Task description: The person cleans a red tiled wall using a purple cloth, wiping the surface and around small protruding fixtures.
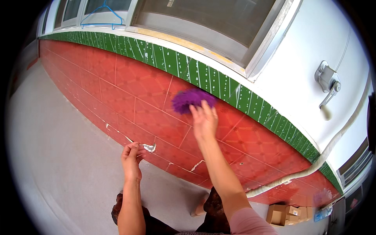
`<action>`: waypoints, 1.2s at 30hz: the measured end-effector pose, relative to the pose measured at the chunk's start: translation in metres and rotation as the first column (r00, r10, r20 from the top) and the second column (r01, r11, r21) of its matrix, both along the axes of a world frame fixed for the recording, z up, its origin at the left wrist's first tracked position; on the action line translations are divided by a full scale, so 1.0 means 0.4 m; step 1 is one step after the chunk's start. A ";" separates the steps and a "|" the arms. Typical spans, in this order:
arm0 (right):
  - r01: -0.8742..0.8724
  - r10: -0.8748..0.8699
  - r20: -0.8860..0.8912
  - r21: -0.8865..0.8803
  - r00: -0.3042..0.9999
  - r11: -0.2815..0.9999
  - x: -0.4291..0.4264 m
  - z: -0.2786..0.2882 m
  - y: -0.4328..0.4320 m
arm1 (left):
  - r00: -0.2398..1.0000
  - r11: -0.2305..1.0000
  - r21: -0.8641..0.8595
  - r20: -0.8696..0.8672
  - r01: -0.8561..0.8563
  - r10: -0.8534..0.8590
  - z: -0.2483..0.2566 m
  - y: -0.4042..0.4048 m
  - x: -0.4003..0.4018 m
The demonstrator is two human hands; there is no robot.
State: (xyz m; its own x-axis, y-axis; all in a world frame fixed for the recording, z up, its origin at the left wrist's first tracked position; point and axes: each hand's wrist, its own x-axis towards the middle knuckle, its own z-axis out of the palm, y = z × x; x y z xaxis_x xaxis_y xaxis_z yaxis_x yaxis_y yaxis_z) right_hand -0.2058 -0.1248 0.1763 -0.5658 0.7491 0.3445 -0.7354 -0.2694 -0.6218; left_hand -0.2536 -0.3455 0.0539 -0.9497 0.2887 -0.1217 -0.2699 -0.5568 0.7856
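My right hand (205, 120) reaches up to the red tiled wall (149, 88), its fingers on a purple shaggy cleaning cloth or duster (191, 101). Blur hides the cloth's exact form. It lies against the wall just under the green tiled ledge (217, 82), which has white streaks and dots. Lower and to the left, my left hand (133, 152) is held before the wall with thumb and fingertips together. Whether something thin is pinched there cannot be made out. Beside those fingertips a chipped white patch (150, 147) shows in the tiles.
Above the ledge are a framed window (199, 26) and a blue clothes hanger (102, 17). To the right, a crank handle (329, 88) juts out and a wrapped pipe (326, 155) runs down. Cardboard boxes (277, 214) and a plastic bottle (322, 214) stand on the grey floor (64, 164).
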 end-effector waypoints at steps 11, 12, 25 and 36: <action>0.356 -0.352 -0.085 0.041 0.932 0.933 0.318 -0.018 0.155 | 0.998 0.998 -0.008 0.004 0.055 -0.055 0.019 0.021 0.033; 0.331 -0.327 -0.085 0.042 0.941 0.943 0.283 -0.020 0.129 | 0.999 0.998 -0.021 0.003 0.053 -0.053 0.014 0.015 0.031; -0.046 0.053 -0.063 0.101 0.997 0.994 -0.164 -0.005 -0.050 | 0.997 0.997 -0.050 -0.036 0.060 -0.062 0.018 0.026 0.026; 0.221 -0.220 -0.056 0.022 0.974 0.975 0.196 -0.039 0.101 | 0.996 0.995 -0.067 -0.035 0.075 -0.077 0.017 0.030 0.033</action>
State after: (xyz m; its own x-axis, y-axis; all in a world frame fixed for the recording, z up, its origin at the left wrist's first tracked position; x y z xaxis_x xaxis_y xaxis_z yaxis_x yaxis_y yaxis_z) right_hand -0.1272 -0.0843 0.1608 -0.3680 0.8433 0.3916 -0.8067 -0.0802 -0.5854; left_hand -0.2403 -0.3333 0.0606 -0.9294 0.3530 -0.1077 -0.2795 -0.4828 0.8299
